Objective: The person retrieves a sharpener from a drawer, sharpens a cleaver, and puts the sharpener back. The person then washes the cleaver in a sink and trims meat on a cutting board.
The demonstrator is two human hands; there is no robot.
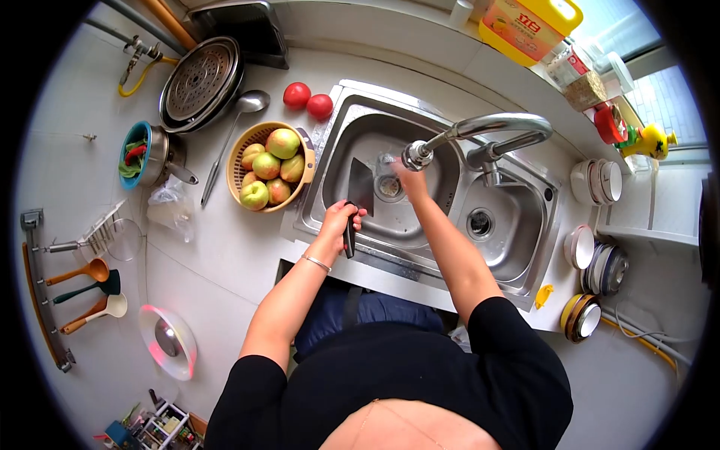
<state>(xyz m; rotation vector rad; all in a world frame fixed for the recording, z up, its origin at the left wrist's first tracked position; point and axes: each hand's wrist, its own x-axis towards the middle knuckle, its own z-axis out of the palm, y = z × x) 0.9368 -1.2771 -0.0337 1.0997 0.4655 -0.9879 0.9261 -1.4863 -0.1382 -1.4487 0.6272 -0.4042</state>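
Observation:
My left hand (pixel 343 223) is wrapped round the black handle of a knife (pixel 361 185), whose wide blade points up over the left basin of the steel sink (pixel 341 135). My right hand (pixel 407 177) is under the faucet head (pixel 417 155), above the drain of that basin. Its fingers are blurred and partly hidden by the faucet and water, so whether they hold anything cannot be made out. The two hands are apart.
Left of the sink stand a basket (pixel 233 165) of apples, two tomatoes (pixel 297 95), a ladle (pixel 253 101) and a pot (pixel 161 157). Bowls (pixel 579 247) are on the right. A yellow jug (pixel 525 30) stands on the back ledge.

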